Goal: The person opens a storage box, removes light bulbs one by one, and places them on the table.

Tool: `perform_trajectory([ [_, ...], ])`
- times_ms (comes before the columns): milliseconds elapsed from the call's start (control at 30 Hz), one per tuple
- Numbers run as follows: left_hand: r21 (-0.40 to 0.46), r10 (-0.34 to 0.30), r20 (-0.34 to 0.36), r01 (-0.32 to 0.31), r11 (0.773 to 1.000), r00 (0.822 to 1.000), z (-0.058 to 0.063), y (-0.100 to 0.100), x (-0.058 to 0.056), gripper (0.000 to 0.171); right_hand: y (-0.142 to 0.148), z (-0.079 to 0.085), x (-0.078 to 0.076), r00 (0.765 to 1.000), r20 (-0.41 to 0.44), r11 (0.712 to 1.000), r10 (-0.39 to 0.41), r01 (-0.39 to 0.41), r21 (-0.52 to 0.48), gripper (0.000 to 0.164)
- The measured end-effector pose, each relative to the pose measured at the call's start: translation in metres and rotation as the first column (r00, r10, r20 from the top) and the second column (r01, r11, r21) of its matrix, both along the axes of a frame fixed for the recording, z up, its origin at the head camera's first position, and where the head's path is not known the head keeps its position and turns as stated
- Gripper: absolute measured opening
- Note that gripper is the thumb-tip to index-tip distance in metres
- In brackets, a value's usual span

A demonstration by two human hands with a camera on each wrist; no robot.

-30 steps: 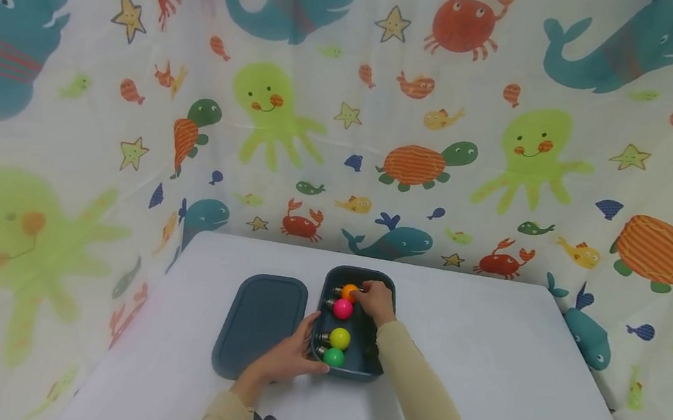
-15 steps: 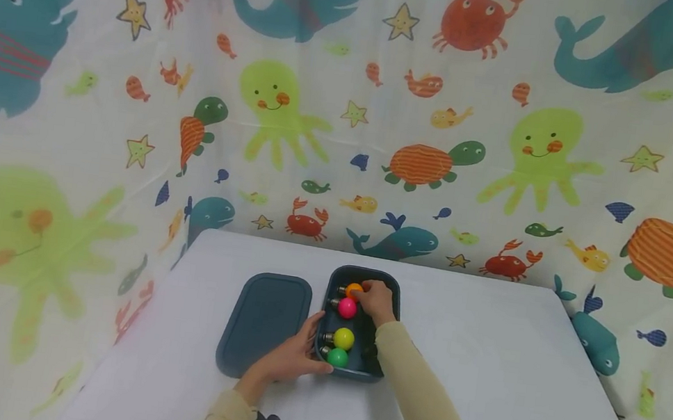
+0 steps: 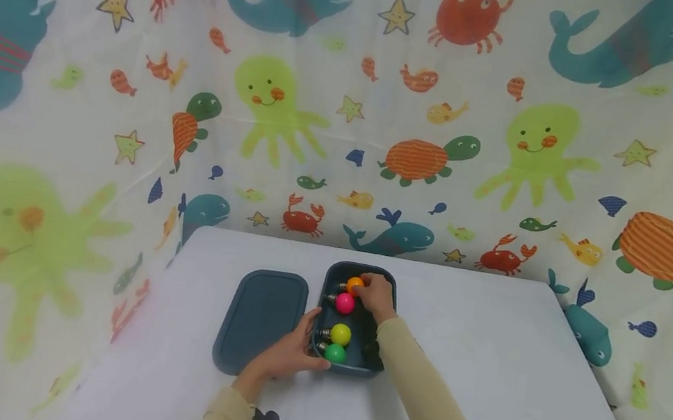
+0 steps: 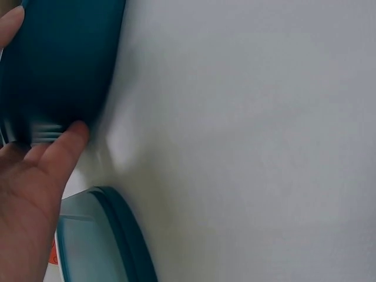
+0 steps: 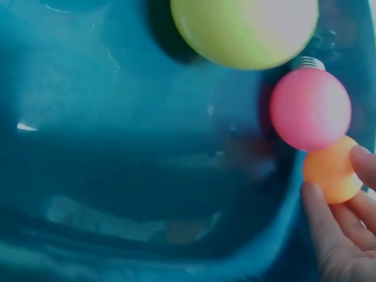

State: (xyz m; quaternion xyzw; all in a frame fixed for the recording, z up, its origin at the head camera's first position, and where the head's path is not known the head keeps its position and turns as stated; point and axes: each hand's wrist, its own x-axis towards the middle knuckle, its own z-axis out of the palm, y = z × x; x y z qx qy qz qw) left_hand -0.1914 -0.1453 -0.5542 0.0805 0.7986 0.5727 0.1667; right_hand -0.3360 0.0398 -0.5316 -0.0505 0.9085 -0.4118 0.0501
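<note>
A dark blue-teal plastic box (image 3: 363, 372) stands on the white table, holding colourful round bulbs with silver screw bases. My left hand (image 3: 287, 354) grips its near left corner, thumb along the front wall and fingers on the left side. At the far end inside the box, my right hand (image 3: 378, 296) pinches the orange bulb (image 5: 332, 170) between thumb and fingers. Right beside it lies the pink bulb (image 3: 345, 303), which it touches in the right wrist view. Nearer the front are the yellow bulb (image 3: 341, 334) and the green bulb (image 3: 335, 353), bases pointing left.
Flat on the table, left of the box, lies a matching lid (image 3: 260, 320); my left forearm reaches past its near edge. The white table (image 3: 481, 368) extends to the right. Behind it hangs a curtain (image 3: 323, 110) printed with sea animals.
The head view has shifted slightly. My right hand and the orange bulb have moved a little to the right of the pink bulb; my left hand keeps its hold on the box.
</note>
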Motion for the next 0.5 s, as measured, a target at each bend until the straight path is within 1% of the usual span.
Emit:
perform_trajectory([
  [200, -0.006, 0.004, 0.011, -0.004, 1.000, 1.000, 0.002, 0.000, -0.001, 0.107, 0.017, 0.021, -0.003, 1.000, 0.017, 0.999, 0.017, -0.017, -0.044, 0.041],
  [367, -0.009, 0.001, 0.013, -0.001, 1.000, 1.000, 0.000, 0.000, -0.001, 0.109, 0.042, 0.039, -0.004, 0.997, 0.080, 0.989, 0.013, -0.001, -0.147, 0.046],
  [500, 0.001, -0.002, 0.012, 0.002, 1.000, 1.000, -0.003, 0.001, -0.002, 0.108, 0.068, 0.047, -0.009, 0.994, 0.111, 0.972, -0.009, 0.035, -0.231, 0.047],
])
